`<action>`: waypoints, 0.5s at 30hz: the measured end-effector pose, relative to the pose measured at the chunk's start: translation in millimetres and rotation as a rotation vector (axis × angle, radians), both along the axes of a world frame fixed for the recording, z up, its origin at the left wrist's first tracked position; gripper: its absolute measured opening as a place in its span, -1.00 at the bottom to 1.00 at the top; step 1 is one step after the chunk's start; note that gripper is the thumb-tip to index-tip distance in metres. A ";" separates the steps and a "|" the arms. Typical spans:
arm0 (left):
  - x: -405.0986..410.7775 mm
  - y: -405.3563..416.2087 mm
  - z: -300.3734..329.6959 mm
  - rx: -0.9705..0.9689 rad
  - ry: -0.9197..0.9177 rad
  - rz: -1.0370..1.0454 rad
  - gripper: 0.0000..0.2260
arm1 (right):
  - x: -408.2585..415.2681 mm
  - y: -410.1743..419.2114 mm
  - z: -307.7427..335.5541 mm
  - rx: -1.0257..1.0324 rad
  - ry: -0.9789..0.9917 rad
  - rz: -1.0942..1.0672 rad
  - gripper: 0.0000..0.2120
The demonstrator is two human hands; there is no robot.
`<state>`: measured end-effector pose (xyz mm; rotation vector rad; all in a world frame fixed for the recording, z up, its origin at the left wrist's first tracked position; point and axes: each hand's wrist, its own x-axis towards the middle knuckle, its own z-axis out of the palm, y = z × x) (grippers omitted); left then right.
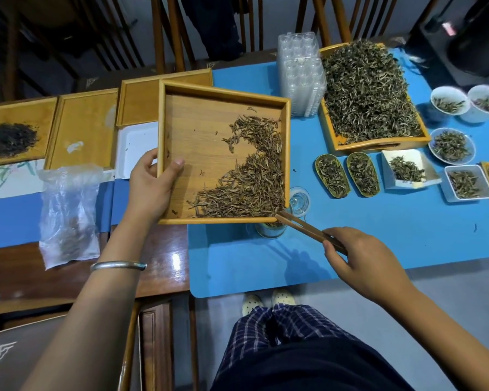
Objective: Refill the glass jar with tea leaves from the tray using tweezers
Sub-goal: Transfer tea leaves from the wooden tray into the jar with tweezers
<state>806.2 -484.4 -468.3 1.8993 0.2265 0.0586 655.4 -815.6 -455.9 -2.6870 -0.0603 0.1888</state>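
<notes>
My left hand (153, 183) grips the left rim of a square wooden tray (198, 153), held tilted above the table. Brown tea leaves (254, 176) are heaped along the tray's right side and near corner. My right hand (359, 258) pinches wooden tweezers (308, 230), whose tips reach the tray's near right corner. The glass jar (271, 231) stands on the blue mat right under that corner, mostly hidden by the tray. Its glass lid (299, 200) lies beside it.
A larger tray of greenish tea (370, 91) sits at the back right, with bowls, scoops and small dishes of leaves around it. Clear plastic containers (299, 71) stand behind. Other wooden trays (82, 128) and a plastic bag (68, 215) lie left.
</notes>
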 end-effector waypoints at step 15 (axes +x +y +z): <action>-0.5 -2.6 1.8 -0.003 0.001 0.015 -0.70 | 25.5 27.7 10.8 -0.080 -0.073 -0.036 -0.73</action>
